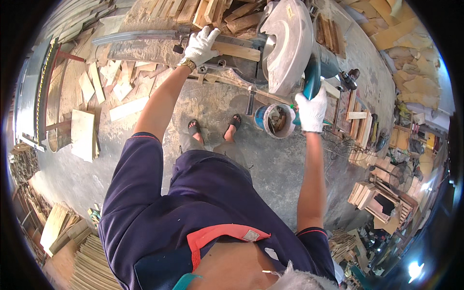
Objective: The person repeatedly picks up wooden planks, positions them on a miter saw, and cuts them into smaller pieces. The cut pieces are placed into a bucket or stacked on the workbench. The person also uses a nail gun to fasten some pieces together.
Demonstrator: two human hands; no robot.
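Note:
A miter saw with a large grey blade guard [288, 46] and a teal motor body stands in front of me. My right hand [311, 111], in a white glove, is closed around the saw's teal handle [312, 72]. To the left of the guard, my left hand [200, 47], also gloved, is closed on the near end of a short wooden board [237, 50] lying across the saw's table. Its fingers curl over the board, and their undersides are hidden. The board's right end reaches close to the guard; the blade itself is hidden.
A metal rail [135, 36] extends left from the saw. Beneath the saw's right side stands a bucket [274, 121] of wood scraps. Loose offcuts [128, 108] lie on the floor at left, and wood pieces [198, 12] are piled behind. Cables [338, 144] trail at right.

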